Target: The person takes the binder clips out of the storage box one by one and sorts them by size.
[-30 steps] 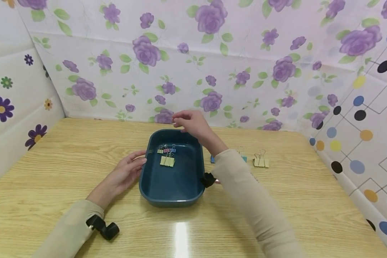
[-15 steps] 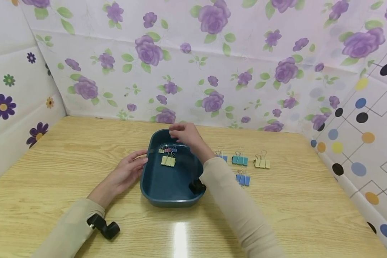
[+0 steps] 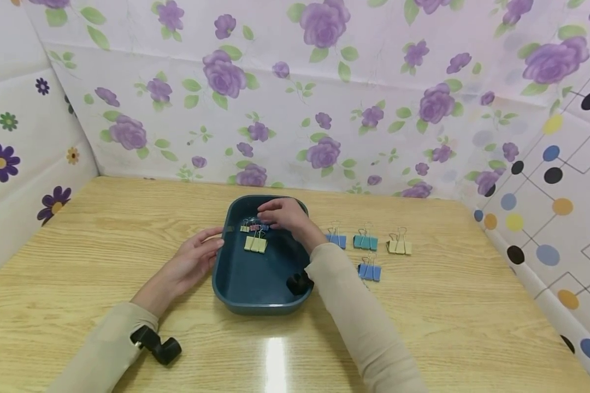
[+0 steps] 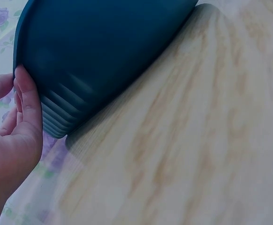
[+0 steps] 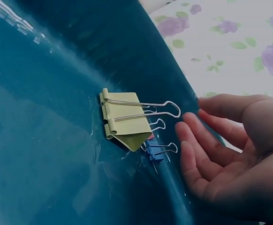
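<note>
Desk [image 3: 447,316]: wood.
Left hand [image 3: 194,256]: stretched fingers touch the tray [image 3: 263,281], maybe keeping it still.
Big yellow clip [image 3: 255,244]: in the tray, right of left hand.
Small clips [image 3: 254,228]: neat row, by right hand [image 3: 287,215].
Right hand: loosely bent, holding nothing I see.

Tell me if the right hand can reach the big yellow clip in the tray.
Probably yes: the right hand is beside the big yellow clip, whose wire handles point toward its fingers, with nothing visible between.
</note>
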{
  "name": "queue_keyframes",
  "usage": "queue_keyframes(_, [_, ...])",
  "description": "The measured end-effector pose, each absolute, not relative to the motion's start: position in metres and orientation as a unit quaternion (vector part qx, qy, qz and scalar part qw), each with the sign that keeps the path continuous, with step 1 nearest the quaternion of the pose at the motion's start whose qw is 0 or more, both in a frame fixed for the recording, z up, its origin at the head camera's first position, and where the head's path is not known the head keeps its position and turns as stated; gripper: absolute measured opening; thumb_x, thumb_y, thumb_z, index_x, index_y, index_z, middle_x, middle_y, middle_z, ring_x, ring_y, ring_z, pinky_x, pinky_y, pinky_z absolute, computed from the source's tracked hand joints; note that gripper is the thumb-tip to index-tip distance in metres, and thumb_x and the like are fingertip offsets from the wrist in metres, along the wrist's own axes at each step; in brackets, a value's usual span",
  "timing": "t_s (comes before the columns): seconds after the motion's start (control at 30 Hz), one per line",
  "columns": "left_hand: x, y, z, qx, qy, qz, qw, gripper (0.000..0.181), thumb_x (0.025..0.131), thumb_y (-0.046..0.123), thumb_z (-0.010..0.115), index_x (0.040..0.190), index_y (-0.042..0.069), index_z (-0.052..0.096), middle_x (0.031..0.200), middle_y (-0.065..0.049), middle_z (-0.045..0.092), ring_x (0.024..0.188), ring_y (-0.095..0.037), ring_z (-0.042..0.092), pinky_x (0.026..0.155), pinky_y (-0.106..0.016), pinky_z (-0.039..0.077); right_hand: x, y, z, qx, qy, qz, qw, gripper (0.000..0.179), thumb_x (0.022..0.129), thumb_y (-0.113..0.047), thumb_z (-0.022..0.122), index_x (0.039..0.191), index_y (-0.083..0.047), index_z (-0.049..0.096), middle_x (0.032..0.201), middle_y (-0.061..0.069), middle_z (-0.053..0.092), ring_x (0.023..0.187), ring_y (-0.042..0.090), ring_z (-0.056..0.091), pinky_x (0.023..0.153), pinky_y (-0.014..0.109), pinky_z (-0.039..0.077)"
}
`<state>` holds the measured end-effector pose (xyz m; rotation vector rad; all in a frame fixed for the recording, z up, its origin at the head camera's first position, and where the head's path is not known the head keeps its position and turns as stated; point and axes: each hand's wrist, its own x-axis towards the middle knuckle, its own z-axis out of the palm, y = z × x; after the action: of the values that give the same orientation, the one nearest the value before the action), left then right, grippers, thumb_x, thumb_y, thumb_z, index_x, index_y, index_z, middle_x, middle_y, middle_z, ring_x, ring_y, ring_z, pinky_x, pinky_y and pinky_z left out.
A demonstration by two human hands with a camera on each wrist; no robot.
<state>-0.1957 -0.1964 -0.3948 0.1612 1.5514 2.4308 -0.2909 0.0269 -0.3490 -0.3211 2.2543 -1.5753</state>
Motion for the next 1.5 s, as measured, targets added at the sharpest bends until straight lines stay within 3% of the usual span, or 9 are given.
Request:
queue_keyframes(0.47, [-0.196, -0.199, -0.394, 0.053, 0.547, 0.826, 0.124, 0.029, 0.1, 0.004, 0.051, 0.127, 0.004, 0.042, 0.103, -0.003, 0.065, 0.09, -0.011, 0.061, 0.077, -0.022, 0.05, -0.291, 0.023, -0.349, -0.14, 0.812, -0.517, 0.232, 0.023, 0.092, -0.009, 0.067, 0.112, 0.001, 0.069, 0.102, 0.01, 0.07, 0.094, 0.022, 0.067, 0.082, 0.034, 0.054])
queue_keyframes(0.8, [-0.196, -0.199, -0.393, 0.048, 0.548, 0.826, 0.123, 0.029, 0.1, 0.004, 0.051, 0.127, 0.005, 0.041, 0.103, -0.002, 0.066, 0.09, -0.011, 0.061, 0.077, -0.022, 0.05, -0.292, 0.023, -0.349, -0.141, 0.833, -0.484, 0.229, 0.014, 0.09, -0.012, 0.069, 0.099, -0.002, 0.075, 0.091, 0.006, 0.072, 0.081, 0.016, 0.068, 0.078, 0.034, 0.055])
queue_keyframes(1.23, [-0.196, -0.197, -0.396, 0.052, 0.553, 0.822, 0.126, 0.035, 0.1, 0.004, 0.051, 0.132, -0.001, 0.038, 0.104, -0.003, 0.065, 0.092, -0.011, 0.061, 0.079, -0.022, 0.05, -0.291, 0.027, -0.344, -0.148, 0.806, -0.522, 0.238, 0.022, 0.094, -0.015, 0.064, 0.111, -0.002, 0.071, 0.095, 0.006, 0.072, 0.089, 0.015, 0.068, 0.083, 0.035, 0.054])
queue_keyframes(1.5, [-0.194, -0.196, -0.394, 0.059, 0.542, 0.829, 0.126, 0.031, 0.1, 0.003, 0.05, 0.129, 0.0, 0.04, 0.102, -0.003, 0.066, 0.091, -0.011, 0.062, 0.078, -0.022, 0.05, -0.292, 0.035, -0.312, -0.161, 0.77, -0.58, 0.21, 0.025, 0.096, -0.007, 0.059, 0.117, 0.004, 0.066, 0.102, 0.012, 0.071, 0.093, 0.019, 0.067, 0.09, 0.038, 0.051])
